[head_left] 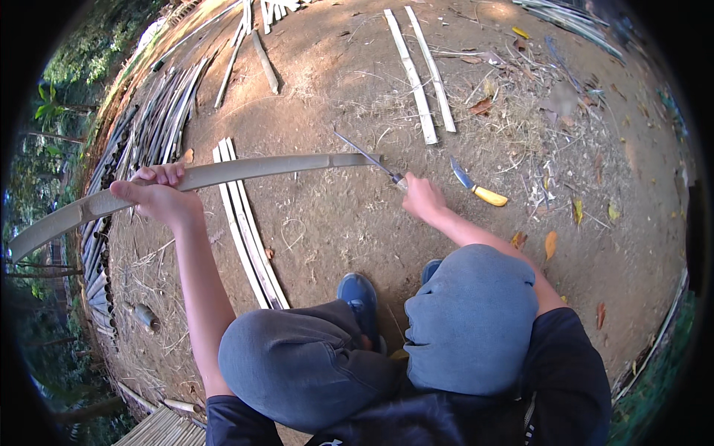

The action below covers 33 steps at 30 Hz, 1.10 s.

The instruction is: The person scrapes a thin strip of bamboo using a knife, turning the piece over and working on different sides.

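Note:
My left hand [161, 195] is closed around a long split bamboo strip [253, 169], which reaches from the far left across to the middle of the view. In my right hand [424, 198] is the handle of a thin-bladed knife [379, 166]. Its narrow dark blade points up and to the left, crossing the strip near its right end; whether the two touch, I cannot tell. To the right of that hand, a second knife [476, 186] with a yellow handle and a curved blade lies on the dirt.
Pale split bamboo strips [249, 230] lie beyond my left knee, and two more strips [414, 74] lie farther off. Bamboo poles [160, 111] are stacked along the left. Dry leaves and shavings [520, 134] litter the right. My shoe [359, 301] rests on bare dirt.

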Each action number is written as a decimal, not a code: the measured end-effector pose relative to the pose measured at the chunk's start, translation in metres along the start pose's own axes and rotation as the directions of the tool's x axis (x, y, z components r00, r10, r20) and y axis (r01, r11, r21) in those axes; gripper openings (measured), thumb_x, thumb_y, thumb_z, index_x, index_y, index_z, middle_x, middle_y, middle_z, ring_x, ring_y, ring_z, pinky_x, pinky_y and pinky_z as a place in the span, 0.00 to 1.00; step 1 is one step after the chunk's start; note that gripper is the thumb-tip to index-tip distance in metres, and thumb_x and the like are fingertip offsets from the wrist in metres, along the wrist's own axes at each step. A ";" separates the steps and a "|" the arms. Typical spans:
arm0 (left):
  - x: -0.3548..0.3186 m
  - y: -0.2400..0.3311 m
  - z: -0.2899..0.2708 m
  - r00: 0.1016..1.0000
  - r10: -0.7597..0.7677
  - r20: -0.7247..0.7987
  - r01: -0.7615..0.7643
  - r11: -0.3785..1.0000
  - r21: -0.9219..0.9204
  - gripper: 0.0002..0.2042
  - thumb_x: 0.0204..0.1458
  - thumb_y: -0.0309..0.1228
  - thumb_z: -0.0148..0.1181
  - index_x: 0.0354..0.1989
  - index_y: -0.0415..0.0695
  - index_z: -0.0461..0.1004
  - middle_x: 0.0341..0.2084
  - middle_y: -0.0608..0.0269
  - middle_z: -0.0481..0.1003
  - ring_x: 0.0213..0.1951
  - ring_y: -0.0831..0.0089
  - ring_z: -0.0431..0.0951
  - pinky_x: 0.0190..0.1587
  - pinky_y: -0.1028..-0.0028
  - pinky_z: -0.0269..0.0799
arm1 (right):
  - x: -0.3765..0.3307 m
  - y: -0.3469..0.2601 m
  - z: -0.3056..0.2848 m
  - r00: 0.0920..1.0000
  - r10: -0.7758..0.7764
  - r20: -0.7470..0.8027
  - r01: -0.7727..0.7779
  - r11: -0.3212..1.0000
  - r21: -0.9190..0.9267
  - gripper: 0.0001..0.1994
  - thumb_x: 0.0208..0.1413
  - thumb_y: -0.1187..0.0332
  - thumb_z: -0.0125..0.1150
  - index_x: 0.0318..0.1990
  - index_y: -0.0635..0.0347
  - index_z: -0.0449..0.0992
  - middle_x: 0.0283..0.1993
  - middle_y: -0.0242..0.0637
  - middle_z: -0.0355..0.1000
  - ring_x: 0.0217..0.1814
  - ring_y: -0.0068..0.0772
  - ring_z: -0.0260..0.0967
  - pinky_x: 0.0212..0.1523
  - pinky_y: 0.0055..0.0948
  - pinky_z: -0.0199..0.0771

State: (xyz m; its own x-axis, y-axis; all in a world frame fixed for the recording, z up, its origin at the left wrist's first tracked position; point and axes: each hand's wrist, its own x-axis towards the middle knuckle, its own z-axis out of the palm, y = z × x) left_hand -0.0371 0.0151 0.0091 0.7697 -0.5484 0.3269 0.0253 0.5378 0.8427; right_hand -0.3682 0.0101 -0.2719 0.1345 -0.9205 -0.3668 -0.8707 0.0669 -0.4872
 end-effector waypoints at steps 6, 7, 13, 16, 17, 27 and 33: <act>-0.003 -0.001 0.003 0.999 -0.017 -0.030 0.018 0.999 0.028 0.34 0.59 0.70 0.35 0.22 0.48 0.57 0.15 0.70 0.53 0.17 0.75 0.55 0.22 0.72 0.55 | 0.002 0.030 0.014 0.997 0.077 0.007 -0.077 0.996 0.039 0.17 0.52 0.73 0.61 0.50 0.63 0.71 0.43 0.57 0.78 0.50 0.57 0.78 0.51 0.50 0.78; -0.002 -0.003 0.004 1.000 -0.009 -0.017 0.009 0.999 0.031 0.34 0.60 0.69 0.34 0.22 0.48 0.57 0.15 0.70 0.53 0.18 0.75 0.55 0.22 0.72 0.54 | 0.002 0.029 0.019 0.996 0.090 0.002 -0.090 0.994 0.062 0.18 0.52 0.73 0.61 0.51 0.63 0.71 0.43 0.57 0.78 0.50 0.57 0.78 0.51 0.50 0.78; 0.000 -0.003 0.003 0.997 -0.010 -0.074 0.014 0.999 0.044 0.31 0.64 0.66 0.32 0.22 0.50 0.55 0.16 0.71 0.53 0.18 0.75 0.52 0.23 0.73 0.50 | -0.022 0.034 0.033 0.994 0.105 -0.019 -0.103 0.989 0.106 0.17 0.53 0.73 0.60 0.52 0.64 0.70 0.43 0.57 0.78 0.49 0.58 0.78 0.51 0.51 0.77; -0.004 -0.004 0.005 0.999 0.004 -0.035 -0.004 1.000 0.013 0.30 0.65 0.64 0.32 0.22 0.50 0.53 0.16 0.72 0.52 0.18 0.76 0.50 0.23 0.73 0.48 | -0.021 0.036 0.038 0.993 0.104 -0.050 -0.094 0.980 0.177 0.17 0.51 0.72 0.61 0.49 0.64 0.70 0.41 0.59 0.78 0.47 0.61 0.77 0.49 0.53 0.76; -0.003 -0.004 0.007 0.999 0.005 -0.031 -0.005 1.000 0.003 0.30 0.66 0.64 0.31 0.22 0.51 0.52 0.15 0.72 0.51 0.18 0.76 0.50 0.23 0.73 0.47 | -0.020 0.035 0.040 0.993 0.100 -0.068 -0.083 0.973 0.213 0.17 0.50 0.71 0.62 0.48 0.64 0.71 0.40 0.60 0.77 0.47 0.63 0.76 0.49 0.54 0.76; 0.001 -0.010 0.011 0.992 0.043 -0.121 -0.039 0.999 0.035 0.26 0.69 0.58 0.30 0.23 0.52 0.48 0.13 0.73 0.47 0.15 0.77 0.45 0.19 0.73 0.40 | 0.008 0.028 0.042 0.998 0.053 -0.026 -0.048 0.983 0.175 0.19 0.51 0.72 0.62 0.51 0.64 0.69 0.37 0.59 0.78 0.44 0.62 0.78 0.46 0.54 0.78; 0.002 -0.010 0.002 0.991 0.043 -0.126 -0.040 0.999 0.031 0.25 0.70 0.56 0.29 0.23 0.52 0.47 0.13 0.74 0.47 0.14 0.78 0.44 0.18 0.74 0.40 | -0.026 -0.024 0.018 0.996 -0.079 0.028 0.072 0.977 0.201 0.19 0.52 0.73 0.62 0.52 0.66 0.68 0.38 0.58 0.78 0.44 0.61 0.78 0.46 0.52 0.78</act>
State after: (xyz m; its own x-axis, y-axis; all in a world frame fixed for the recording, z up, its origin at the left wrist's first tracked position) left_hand -0.0371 0.0070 0.0023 0.8445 -0.4392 0.3064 -0.0253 0.5387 0.8421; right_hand -0.3421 0.0392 -0.2643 0.2164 -0.9119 -0.3487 -0.7457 0.0762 -0.6619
